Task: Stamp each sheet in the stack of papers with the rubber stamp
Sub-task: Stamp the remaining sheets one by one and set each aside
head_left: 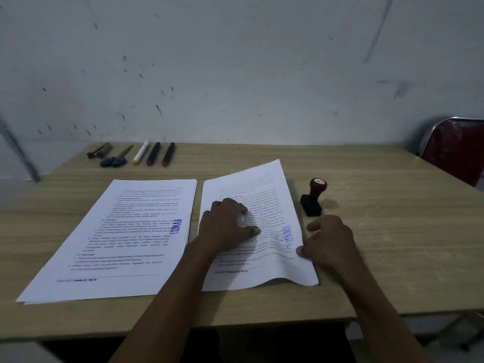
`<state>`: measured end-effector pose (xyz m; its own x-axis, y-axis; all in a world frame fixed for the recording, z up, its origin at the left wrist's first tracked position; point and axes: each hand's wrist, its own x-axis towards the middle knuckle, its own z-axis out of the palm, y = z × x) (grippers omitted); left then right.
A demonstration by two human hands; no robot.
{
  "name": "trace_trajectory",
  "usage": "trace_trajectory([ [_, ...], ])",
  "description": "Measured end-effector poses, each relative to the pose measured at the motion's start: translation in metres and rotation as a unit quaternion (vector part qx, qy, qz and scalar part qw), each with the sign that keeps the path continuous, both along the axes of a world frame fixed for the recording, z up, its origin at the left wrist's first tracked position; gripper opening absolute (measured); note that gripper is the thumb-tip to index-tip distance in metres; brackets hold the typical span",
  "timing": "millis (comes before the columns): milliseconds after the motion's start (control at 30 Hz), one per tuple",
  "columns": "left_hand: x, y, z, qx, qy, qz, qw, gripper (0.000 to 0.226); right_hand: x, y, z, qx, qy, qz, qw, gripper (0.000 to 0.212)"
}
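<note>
Two piles of printed sheets lie on the wooden table. The left pile (117, 239) shows a blue "LUNAS" stamp mark at its right margin. On the right pile, the top sheet (262, 195) bears a blue stamp mark too and bulges upward at its near right corner. My left hand (225, 226) rests on the middle of that sheet with curled fingers. My right hand (327, 242) pinches the sheet's right edge. The rubber stamp (313, 196), red knob on a black base, stands on the table just right of the right pile, held by nobody.
Along the table's far edge lie a stapler-like tool (98, 151), blue-handled scissors (116, 158), a white marker (140, 153) and two dark markers (160, 153). A red chair (455, 148) stands beyond the table's far right corner. A wall rises close behind the table.
</note>
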<state>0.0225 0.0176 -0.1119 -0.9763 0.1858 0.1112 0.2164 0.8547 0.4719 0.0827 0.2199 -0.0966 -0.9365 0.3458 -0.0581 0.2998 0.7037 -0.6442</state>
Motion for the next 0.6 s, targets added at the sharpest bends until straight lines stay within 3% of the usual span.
trace_trajectory([
  [100,0.001,0.0,0.0,0.0,0.001,-0.001,1.0,0.062,-0.002,-0.003,-0.002,0.038,0.004,0.025,0.999,0.011],
  [133,0.001,0.0,0.0,0.002,0.001,-0.001,1.0,0.062,-0.002,-0.003,-0.002,0.043,0.009,0.025,0.999,0.008],
  [267,0.002,-0.002,0.001,0.029,-0.001,-0.01,1.0,0.062,-0.001,-0.003,0.001,0.008,0.067,0.016,0.998,0.015],
  [433,0.003,-0.007,0.007,0.16,0.077,0.052,0.983,0.075,0.007,-0.006,0.013,-0.055,0.169,0.038,0.983,0.013],
  [533,0.003,-0.014,0.016,0.273,0.09,0.144,0.947,0.096,0.013,-0.009,0.021,-0.105,0.219,0.048,0.969,0.014],
  [600,0.001,-0.023,0.023,0.404,0.047,0.193,0.893,0.1,0.017,-0.01,0.026,-0.163,0.238,0.048,0.956,0.015],
])
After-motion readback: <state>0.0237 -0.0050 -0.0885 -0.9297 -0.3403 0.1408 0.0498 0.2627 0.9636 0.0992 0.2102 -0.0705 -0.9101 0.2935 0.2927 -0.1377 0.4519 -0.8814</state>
